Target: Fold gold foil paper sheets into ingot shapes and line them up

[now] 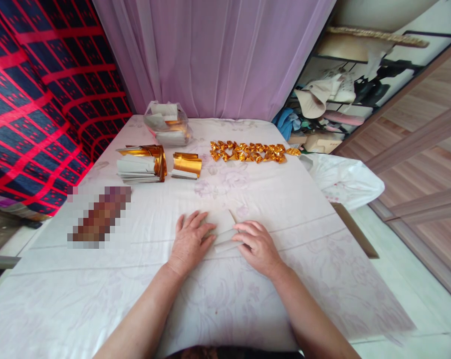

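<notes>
Pressed flat by both hands at the near middle of a cloth-covered table (98, 299): a pale sheet of paper (221, 222). Left hand (190, 241) spread open, palm down; right hand (258, 246) fingers together on the folded edge. Farther back, stacked gold paper (143, 163) and a row of folded gold pieces (250, 151).

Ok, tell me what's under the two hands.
A pale folded paper sheet lies under the left hand and right hand, on the white tablecloth. The parts beneath the palms are hidden.
</notes>
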The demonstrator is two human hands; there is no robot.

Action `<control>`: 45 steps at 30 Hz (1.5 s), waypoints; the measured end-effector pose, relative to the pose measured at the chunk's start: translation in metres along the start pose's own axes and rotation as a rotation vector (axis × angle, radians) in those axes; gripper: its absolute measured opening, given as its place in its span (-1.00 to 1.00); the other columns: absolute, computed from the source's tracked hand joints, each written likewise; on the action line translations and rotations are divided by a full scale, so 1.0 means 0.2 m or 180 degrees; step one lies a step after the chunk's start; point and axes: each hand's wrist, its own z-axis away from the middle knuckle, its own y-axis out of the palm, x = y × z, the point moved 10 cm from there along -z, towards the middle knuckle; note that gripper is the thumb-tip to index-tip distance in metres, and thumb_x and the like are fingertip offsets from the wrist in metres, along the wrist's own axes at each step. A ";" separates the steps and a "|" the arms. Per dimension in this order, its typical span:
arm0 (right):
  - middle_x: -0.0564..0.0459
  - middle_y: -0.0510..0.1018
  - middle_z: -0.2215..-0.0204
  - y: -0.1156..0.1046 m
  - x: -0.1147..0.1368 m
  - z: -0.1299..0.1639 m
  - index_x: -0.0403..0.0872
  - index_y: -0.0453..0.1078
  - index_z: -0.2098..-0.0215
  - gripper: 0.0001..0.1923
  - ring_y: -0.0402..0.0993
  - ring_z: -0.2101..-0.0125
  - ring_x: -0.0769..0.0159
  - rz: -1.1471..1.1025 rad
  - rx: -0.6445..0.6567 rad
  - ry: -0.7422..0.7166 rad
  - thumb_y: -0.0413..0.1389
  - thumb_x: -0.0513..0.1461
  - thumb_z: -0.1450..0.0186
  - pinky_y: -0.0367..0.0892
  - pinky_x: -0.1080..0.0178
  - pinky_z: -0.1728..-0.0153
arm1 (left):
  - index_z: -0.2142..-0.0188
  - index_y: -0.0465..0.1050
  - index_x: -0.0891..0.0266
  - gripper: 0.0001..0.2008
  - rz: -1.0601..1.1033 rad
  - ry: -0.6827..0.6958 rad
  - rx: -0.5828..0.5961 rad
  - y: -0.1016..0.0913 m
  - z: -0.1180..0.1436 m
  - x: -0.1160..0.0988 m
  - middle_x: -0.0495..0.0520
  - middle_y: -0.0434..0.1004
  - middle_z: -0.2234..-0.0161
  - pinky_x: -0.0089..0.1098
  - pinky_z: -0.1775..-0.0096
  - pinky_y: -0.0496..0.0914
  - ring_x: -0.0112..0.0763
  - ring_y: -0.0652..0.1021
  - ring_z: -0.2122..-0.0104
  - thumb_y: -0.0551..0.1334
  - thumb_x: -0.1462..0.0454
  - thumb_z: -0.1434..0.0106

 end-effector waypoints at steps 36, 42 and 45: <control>0.09 0.51 0.47 0.07 -0.12 -0.14 0.00 0.41 0.46 -0.89 0.37 0.32 0.25 0.0140 0.0193 0.0317 0.14 -0.25 -0.24 0.16 0.21 0.26 | 0.03 0.46 0.07 -0.65 0.0271 -0.0108 0.0386 0.02 0.00 0.02 0.07 0.36 -0.20 0.18 -0.23 0.00 -0.08 0.25 -0.26 0.18 0.37 -0.20; 0.08 0.49 0.49 0.08 -0.10 -0.15 0.01 0.42 0.47 -0.88 0.37 0.33 0.24 0.0099 0.0270 0.0222 0.13 -0.26 -0.23 0.19 0.21 0.28 | 0.14 0.47 0.14 -0.75 0.0515 -0.0159 -0.0108 -0.06 0.01 0.05 0.09 0.50 -0.06 0.04 -0.17 0.21 -0.19 0.46 -0.08 0.11 0.39 -0.26; 0.08 0.48 0.50 0.07 -0.10 -0.16 0.00 0.40 0.48 -0.88 0.36 0.33 0.24 0.0113 0.0228 0.0234 0.14 -0.27 -0.23 0.19 0.21 0.29 | 0.19 0.51 0.16 -0.79 0.0460 0.0212 -0.0329 -0.10 0.04 -0.07 0.11 0.57 0.07 -0.12 -0.03 0.37 -0.24 0.52 0.08 0.10 0.35 -0.31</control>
